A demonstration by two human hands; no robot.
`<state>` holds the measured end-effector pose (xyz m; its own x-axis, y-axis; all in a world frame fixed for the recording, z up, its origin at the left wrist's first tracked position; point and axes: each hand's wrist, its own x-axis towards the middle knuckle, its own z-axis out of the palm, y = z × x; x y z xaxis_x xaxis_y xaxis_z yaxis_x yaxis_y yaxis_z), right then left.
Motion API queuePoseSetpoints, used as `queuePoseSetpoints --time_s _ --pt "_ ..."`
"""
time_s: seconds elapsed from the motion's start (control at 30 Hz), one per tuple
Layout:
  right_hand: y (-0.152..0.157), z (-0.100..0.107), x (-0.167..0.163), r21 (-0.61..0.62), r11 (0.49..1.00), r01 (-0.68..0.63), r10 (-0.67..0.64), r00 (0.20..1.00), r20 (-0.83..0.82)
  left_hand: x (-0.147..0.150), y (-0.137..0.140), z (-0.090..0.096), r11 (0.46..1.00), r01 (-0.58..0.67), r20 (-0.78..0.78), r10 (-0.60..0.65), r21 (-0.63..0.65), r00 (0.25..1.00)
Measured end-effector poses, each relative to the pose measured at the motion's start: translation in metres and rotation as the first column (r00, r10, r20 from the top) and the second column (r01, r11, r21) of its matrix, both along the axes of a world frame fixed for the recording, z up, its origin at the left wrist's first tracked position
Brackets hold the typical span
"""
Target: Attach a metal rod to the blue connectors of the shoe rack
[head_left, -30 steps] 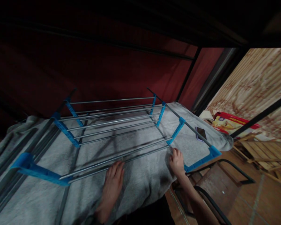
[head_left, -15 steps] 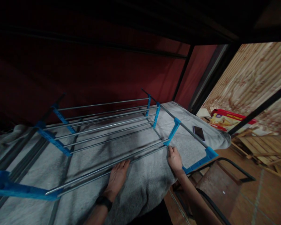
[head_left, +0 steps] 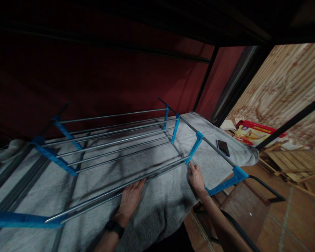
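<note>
A rack of thin metal tubes and blue plastic brackets lies on a grey blanket (head_left: 157,206). My left hand (head_left: 131,197), back upward with a dark band at the wrist, is closed over the lower front metal tube (head_left: 94,206), its fingers together and the tips partly hidden. My right hand (head_left: 196,177) is at the right end of the same tubes. Its fingers close on the lower end of a blue bracket (head_left: 195,147), though the fingertips are partly hidden. Another blue bracket (head_left: 225,182) extends beside my right wrist. At the left end is a further blue bracket (head_left: 23,220).
A phone (head_left: 223,147) lies on the blanket behind the rack's right side pole. A chair (head_left: 246,206) stands at the right, below the blanket's edge. Beyond are a red and yellow box (head_left: 259,133) and wooden slats (head_left: 294,164). Dark red cloth (head_left: 120,80) hangs behind.
The rack's left end appears slightly farther left, and its front right bracket slightly farther right, as the view shifts a little. Both hands stay at nearly the same spots.
</note>
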<state>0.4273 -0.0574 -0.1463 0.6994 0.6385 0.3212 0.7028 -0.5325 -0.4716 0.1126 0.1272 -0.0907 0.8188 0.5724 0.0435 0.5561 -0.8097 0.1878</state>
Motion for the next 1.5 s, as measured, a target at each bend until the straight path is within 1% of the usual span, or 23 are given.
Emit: queuePoseSetpoints --time_s 0.13,0.3,0.43,0.63,0.87,1.0,1.1,1.3,1.5 --pt "0.002 -0.001 -0.002 0.030 0.999 0.011 -0.010 1.000 -0.018 0.001 -0.001 0.002 1.000 0.003 -0.017 -0.003 -0.009 1.000" --pt "0.003 -0.003 -0.003 0.040 0.999 0.009 -0.008 1.000 -0.018 0.001 0.003 0.000 0.999 0.040 0.023 -0.040 -0.009 0.999" --pt "0.002 -0.004 -0.003 0.052 0.999 0.015 -0.014 1.000 -0.014 0.002 0.007 0.004 0.996 0.075 0.016 -0.074 -0.046 0.997" --pt "0.002 -0.003 -0.003 0.069 0.998 0.001 0.000 1.000 -0.018 0.001 0.008 0.012 0.993 0.071 -0.041 -0.075 -0.093 0.996" --pt "0.000 -0.002 -0.001 0.086 0.996 -0.003 0.006 0.999 -0.035 0.001 0.010 0.011 0.988 0.079 -0.022 -0.082 -0.135 0.996" --pt "-0.001 0.000 0.001 0.109 0.994 -0.016 0.022 0.998 -0.054 0.003 0.011 0.017 0.982 0.091 -0.025 -0.096 -0.165 0.995" --pt "-0.001 0.001 0.001 0.127 0.992 -0.021 0.029 0.997 -0.068 0.005 0.012 0.023 0.979 0.065 -0.032 -0.072 -0.192 0.997" --pt "0.000 -0.001 0.002 0.096 0.995 -0.010 0.017 0.998 -0.063 0.005 0.010 0.023 0.975 0.055 -0.039 -0.065 -0.215 0.997" --pt "-0.001 -0.004 0.005 0.078 0.997 -0.013 0.017 0.999 -0.047 0.006 0.009 0.022 0.978 0.065 -0.031 -0.072 -0.196 0.997"
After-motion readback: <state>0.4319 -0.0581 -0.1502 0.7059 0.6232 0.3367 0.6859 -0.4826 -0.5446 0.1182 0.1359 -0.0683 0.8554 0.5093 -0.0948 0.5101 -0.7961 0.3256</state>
